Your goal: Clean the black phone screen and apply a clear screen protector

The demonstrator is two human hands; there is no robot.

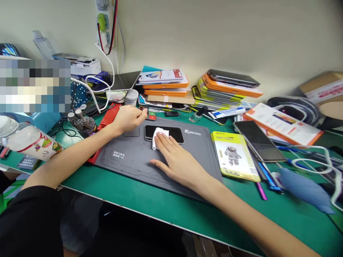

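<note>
A phone (pixel 175 134) with a black screen lies face up on the grey work mat (pixel 187 164). Over its left half is a folded white wipe (pixel 158 132), pinned to the glass under the fingers of my right hand (pixel 178 157), whose thumb stands off to the side. My left hand (pixel 127 119) is closed, its fingers curled just beyond the phone's upper left corner. What those fingers hold, if anything, is hidden. Right beside them is a small card with green and red patches (pixel 152 115). A thin dark-edged plate (pixel 132 131) lies below my left hand.
A yellow battery box (pixel 235 156) and another dark phone (pixel 259 141) are to the right, near a blue air blower (pixel 305 189). Stacked boxes (pixel 163 84) line the wall. On the left are a screwdriver holder (pixel 83 123) and a tilted bottle (pixel 29 139) by my forearm.
</note>
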